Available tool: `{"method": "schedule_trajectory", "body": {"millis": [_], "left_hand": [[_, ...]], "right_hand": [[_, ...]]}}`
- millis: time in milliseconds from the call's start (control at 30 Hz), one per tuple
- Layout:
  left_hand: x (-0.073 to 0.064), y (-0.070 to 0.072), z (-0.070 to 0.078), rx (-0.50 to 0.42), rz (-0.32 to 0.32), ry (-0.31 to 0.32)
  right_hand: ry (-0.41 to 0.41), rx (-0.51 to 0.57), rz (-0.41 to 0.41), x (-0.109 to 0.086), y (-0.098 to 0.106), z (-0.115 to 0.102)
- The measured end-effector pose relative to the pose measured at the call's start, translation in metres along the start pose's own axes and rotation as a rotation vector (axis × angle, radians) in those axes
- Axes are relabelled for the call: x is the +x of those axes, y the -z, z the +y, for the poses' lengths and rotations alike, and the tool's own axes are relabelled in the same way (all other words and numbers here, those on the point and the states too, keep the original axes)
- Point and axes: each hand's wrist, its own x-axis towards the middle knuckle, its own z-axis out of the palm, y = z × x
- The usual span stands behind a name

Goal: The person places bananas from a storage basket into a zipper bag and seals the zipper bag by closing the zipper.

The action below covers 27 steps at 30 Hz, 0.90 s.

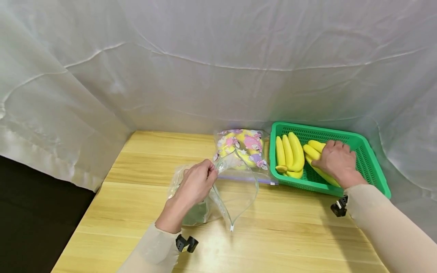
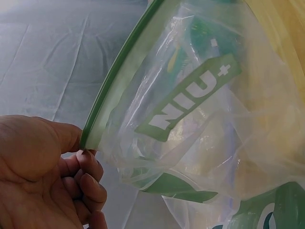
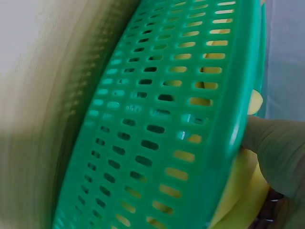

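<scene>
1. Bananas (image 1: 312, 152) under the right hand (image 1: 338, 161) lie in the green basket (image 1: 363, 151), long axis slanting from far left to near right; the far ends are mostly hidden, so I cannot tell where the stem points.
2. Right-hand fingers and thumb curl round this bunch; the left hand (image 1: 196, 182) pinches the zip edge of a clear bag (image 2: 190, 100). The hands are well apart.
3. Picking up the bunch seems the step in hand; the next move likely calls for a lift clear of the basket, with the bag's mouth held wide.
4. Beside it, another bunch (image 1: 288, 151) points its tips away from the person, stem end near.
5. Flowered bag (image 1: 242, 146) rests on the bench (image 1: 300, 231), just left of the basket.
</scene>
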Motion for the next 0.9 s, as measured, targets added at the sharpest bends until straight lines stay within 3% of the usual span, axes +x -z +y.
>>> {"method": "schedule_trajectory", "body": {"millis": [333,633,767,900], "left_hand": [[-0.002,0.005,0.000,-0.005,-0.003,0.013],[0.002,0.004,0.000,0.000,0.005,-0.004],[0.002,0.004,0.001,-0.004,0.008,-0.008],[0.003,0.005,0.002,0.003,0.007,-0.004]], "right_hand": [[0.027,-0.077,0.185,-0.008,0.026,-0.009],[0.075,-0.023,0.256,-0.031,0.059,-0.034],[0.096,0.072,0.213,-0.049,0.082,-0.063],[0.086,0.201,0.093,-0.071,0.102,-0.099]]}}
